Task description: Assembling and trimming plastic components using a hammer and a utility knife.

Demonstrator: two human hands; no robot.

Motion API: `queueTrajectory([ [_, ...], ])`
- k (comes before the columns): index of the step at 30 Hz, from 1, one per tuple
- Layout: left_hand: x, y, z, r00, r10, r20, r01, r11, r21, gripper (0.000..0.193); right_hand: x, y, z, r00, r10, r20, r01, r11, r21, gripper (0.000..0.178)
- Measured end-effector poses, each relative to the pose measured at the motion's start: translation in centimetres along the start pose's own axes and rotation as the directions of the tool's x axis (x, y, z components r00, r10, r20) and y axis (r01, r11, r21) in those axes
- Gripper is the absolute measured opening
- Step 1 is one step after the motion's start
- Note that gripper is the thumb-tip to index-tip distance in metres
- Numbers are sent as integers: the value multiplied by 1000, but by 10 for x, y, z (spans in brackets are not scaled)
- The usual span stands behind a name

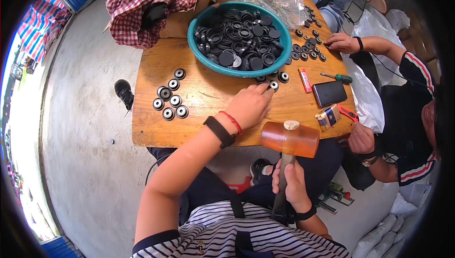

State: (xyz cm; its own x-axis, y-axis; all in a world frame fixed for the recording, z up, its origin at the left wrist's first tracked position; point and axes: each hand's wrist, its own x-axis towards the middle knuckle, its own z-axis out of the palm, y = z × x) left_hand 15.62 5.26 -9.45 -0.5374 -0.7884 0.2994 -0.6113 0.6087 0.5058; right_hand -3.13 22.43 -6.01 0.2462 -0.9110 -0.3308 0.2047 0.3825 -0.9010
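My left hand (249,105) reaches over the wooden table, its fingertips closed at a small black round part with a metal ring in its centre (274,86). The far side of those fingers is hidden. In front of my body, my right hand (295,184) grips the handle of a mallet (303,140), whose amber, see-through head is raised by the table's front edge. Just beyond my left hand stands a teal basin (193,49) heaped with black round caps (244,32). Several similar ringed black parts (175,100) lie in a group left of my left hand.
On the table's right lie a red-and-white tube (304,80), a black case (330,94), a screwdriver (337,77) and a small packet (327,116). A co-worker's hand (361,138) is by a red cutter (348,113); their other hand (343,43) is near more black parts. Checked cloth (137,6) hangs back left.
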Motion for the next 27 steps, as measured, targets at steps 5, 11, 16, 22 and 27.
queueTrajectory([
  [5,19,-7,36,995,58,-80,-32,955,294,42,-8,-7,-8,996,-34,-77,33,999,-10,45],
  [11,-108,10,-26,993,-37,-110,70,947,315,36,1,-1,5,999,-37,-32,34,994,-101,47],
  [16,-200,-19,-68,898,-291,-330,352,926,140,39,34,-6,53,988,95,124,-60,963,-264,46],
  [22,-211,-25,-81,754,-404,-519,485,874,25,63,84,-16,116,946,203,253,26,731,-682,60],
  [27,-229,-34,-75,741,-441,-506,438,889,-133,74,100,-31,163,950,160,268,116,616,-779,58],
])
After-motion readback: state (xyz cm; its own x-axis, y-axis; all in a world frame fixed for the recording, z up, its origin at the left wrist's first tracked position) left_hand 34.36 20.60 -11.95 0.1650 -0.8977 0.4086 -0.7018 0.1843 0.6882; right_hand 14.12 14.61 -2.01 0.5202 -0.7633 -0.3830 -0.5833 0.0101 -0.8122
